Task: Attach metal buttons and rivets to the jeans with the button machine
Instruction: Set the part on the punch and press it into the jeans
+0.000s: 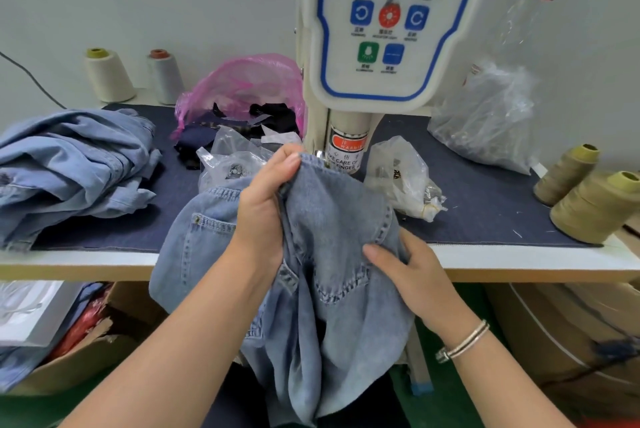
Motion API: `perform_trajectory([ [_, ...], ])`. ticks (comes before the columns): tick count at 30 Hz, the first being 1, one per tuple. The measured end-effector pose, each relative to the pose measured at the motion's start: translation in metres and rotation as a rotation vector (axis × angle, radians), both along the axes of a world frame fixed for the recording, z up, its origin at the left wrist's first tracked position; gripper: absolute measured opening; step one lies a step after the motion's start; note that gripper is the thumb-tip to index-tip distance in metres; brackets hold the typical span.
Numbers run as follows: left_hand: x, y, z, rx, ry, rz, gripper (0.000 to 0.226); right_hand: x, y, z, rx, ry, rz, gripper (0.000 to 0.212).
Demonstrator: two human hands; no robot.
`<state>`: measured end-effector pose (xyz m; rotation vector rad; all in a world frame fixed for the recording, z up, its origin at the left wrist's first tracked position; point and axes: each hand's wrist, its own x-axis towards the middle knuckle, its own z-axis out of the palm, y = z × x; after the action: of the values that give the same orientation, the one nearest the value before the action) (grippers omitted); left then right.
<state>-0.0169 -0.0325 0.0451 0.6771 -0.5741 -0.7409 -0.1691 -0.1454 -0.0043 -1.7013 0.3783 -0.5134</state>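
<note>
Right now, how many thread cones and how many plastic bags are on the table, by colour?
Cream thread cone: 1
Grey thread cone: 1
Olive thread cones: 2
Pink plastic bag: 1
Clear plastic bags: 3
Total: 8

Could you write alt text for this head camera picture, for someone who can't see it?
A person's left hand and right hand grip a pair of light blue jeans, lifting the top edge toward the white button machine. Around it on the table lie a pile of denim, plastic bags and thread cones.
</note>
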Motion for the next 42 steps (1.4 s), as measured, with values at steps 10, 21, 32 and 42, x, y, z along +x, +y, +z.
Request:
perform_trajectory([
  [10,-0.036,0.066,0.001,0.560,-0.890,0.660,0.024,0.017,0.021,0.062,0.506,-0.452,-0.178,0.030],
  [21,-0.049,0.068,-0.012,0.272,0.358,0.246,0.019,0.016,0.031,0.065,-0.130,-0.362,0.214,0.033],
  [32,-0.032,0.061,0.001,-0.072,0.331,-0.033,0.056,0.008,0.015,0.038,-0.054,-0.089,0.276,0.063],
  [42,0.001,0.084,-0.008,0.374,0.281,0.104,0.007,-0.010,0.008,0.055,0.645,-0.458,0.188,0.047],
])
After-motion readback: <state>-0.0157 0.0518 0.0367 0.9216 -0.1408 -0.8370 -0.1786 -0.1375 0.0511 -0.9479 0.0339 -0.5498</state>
